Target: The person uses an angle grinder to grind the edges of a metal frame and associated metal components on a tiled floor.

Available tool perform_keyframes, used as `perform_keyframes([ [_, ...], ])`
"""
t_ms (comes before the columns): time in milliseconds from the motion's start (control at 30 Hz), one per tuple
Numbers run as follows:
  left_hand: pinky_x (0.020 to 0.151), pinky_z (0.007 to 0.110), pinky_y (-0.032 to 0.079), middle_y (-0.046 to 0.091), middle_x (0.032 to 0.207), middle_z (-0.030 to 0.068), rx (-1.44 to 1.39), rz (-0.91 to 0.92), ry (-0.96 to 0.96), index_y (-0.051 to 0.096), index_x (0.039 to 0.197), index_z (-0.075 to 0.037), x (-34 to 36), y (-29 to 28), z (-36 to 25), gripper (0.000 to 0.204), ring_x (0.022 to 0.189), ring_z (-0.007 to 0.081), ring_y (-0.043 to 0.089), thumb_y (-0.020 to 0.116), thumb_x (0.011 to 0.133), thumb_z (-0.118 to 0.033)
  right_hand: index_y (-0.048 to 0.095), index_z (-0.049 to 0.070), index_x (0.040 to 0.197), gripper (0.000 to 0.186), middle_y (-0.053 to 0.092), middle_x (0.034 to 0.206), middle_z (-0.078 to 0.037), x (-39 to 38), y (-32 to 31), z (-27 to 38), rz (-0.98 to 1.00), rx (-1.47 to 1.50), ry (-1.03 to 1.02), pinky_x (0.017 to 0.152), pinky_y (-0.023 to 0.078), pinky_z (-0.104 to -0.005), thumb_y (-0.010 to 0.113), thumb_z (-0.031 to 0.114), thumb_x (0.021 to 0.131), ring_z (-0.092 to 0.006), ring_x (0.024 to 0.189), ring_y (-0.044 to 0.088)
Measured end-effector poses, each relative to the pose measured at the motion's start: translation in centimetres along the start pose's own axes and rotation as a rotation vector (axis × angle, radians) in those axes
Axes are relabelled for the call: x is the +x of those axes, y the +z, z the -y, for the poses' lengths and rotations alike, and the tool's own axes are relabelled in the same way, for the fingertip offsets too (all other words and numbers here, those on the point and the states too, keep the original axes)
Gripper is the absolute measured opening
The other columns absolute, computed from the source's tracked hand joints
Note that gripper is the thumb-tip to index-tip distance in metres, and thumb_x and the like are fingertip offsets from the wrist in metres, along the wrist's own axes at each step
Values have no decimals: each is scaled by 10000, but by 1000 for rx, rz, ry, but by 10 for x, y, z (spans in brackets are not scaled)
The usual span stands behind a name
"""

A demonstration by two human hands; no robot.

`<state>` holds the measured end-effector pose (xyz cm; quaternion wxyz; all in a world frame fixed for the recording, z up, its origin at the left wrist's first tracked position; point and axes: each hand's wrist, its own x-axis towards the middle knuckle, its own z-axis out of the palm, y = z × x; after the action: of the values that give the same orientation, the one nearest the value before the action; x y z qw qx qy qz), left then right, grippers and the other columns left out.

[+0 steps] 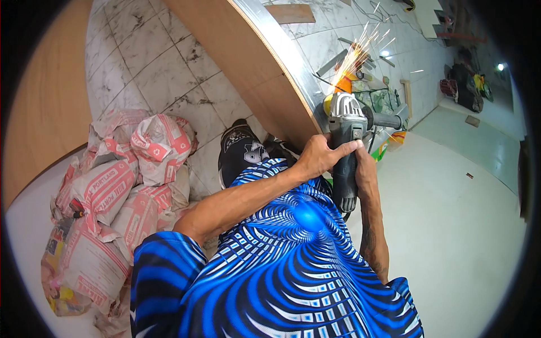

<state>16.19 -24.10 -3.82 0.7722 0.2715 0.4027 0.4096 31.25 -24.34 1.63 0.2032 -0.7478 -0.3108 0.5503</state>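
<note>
My left hand [326,153] and my right hand [363,164] are both closed on a black angle grinder [349,135], held upright in front of my body with its silver head away from me. The grinder's disc and yellowish guard, partly hidden behind the head, sit against a silver metal edge [301,79] along a long wooden board [259,67]. A bright spray of orange sparks [352,62] flies up and away from that contact. A side handle [389,120] sticks out to the right, with no hand on it.
Crumpled paper sacks [96,197] are piled at the left beside a curved plywood panel [45,84]. Tiled floor [152,34] shows beyond. Offcuts [290,14], cords and plastic items lie around the sparks. A dark heap of things [468,87] stands at the back right, past a pale floor surface [451,225].
</note>
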Motion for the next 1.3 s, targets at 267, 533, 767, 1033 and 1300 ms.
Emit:
perform_keyframes([
  [267, 593, 284, 498, 661, 766, 71, -7, 48, -88, 682, 996, 70, -5, -3, -17, 582, 655, 106, 586, 738, 854, -492, 646, 25, 992, 443, 665, 840, -56, 1, -4, -5, 24, -33, -48, 640, 486, -264, 453, 422, 1038, -117, 715, 609],
  [533, 643, 276, 509, 675, 813, 76, 30, 19, -30, 685, 1031, 59, 0, -2, -6, 555, 721, 101, 600, 730, 870, -471, 645, 22, 982, 456, 653, 843, -42, 4, -4, -6, 28, -23, -21, 652, 476, -261, 452, 431, 1039, -104, 730, 593],
  [767, 626, 266, 506, 675, 817, 70, 24, 0, -42, 692, 1019, 58, 0, -1, -6, 538, 711, 92, 598, 738, 869, -456, 644, 6, 990, 486, 654, 835, -49, 4, -4, -7, 31, -51, -43, 641, 474, -259, 438, 444, 1042, -97, 718, 592],
  [1033, 611, 264, 497, 667, 782, 63, 27, -23, -3, 696, 1008, 51, 0, 0, -5, 537, 691, 84, 585, 737, 867, -465, 645, 12, 976, 482, 654, 837, -57, -1, 1, 2, 18, -27, 2, 631, 481, -261, 426, 436, 1045, -100, 712, 596],
  [1300, 614, 266, 489, 652, 773, 48, -31, 18, -82, 693, 990, 53, -5, -1, -17, 536, 694, 90, 576, 730, 872, -469, 643, 15, 966, 473, 646, 835, -45, -2, 0, 3, 18, -71, -45, 627, 474, -261, 440, 435, 1041, -98, 702, 580],
])
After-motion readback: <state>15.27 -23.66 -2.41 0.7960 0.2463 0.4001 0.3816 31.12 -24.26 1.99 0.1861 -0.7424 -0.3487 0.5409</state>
